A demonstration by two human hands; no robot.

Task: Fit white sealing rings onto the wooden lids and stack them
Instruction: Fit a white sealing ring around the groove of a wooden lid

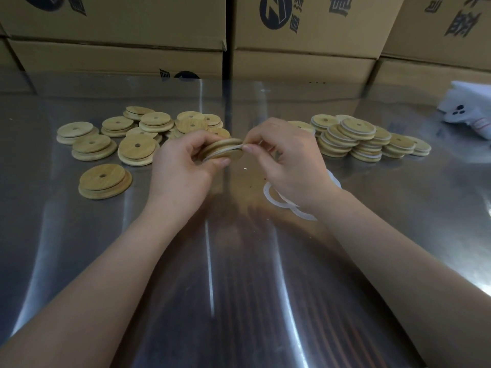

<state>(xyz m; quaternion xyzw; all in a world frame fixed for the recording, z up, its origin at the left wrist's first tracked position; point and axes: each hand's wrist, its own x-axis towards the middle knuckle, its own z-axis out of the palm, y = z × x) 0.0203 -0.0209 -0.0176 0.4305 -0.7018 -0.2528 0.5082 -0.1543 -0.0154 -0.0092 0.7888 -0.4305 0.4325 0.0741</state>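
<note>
Partly hidden lid (235,156), pinched ring (228,150)

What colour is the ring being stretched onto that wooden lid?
White; the ring on the lid shows best in the head view.

1. A shiny metal table (79,248) fills the foreground, with pale streaks of light running across its surface.
2. Brown cardboard boxes (119,57) are stacked along the table's far edge and close off the view like a wall.
3. Dark printed logos (275,11) and characters mark the box fronts.
4. A narrow dark gap (228,62) separates two stacks.
5. A crumpled white bundle (467,110) with dark dots lies at the table's far right.
</note>
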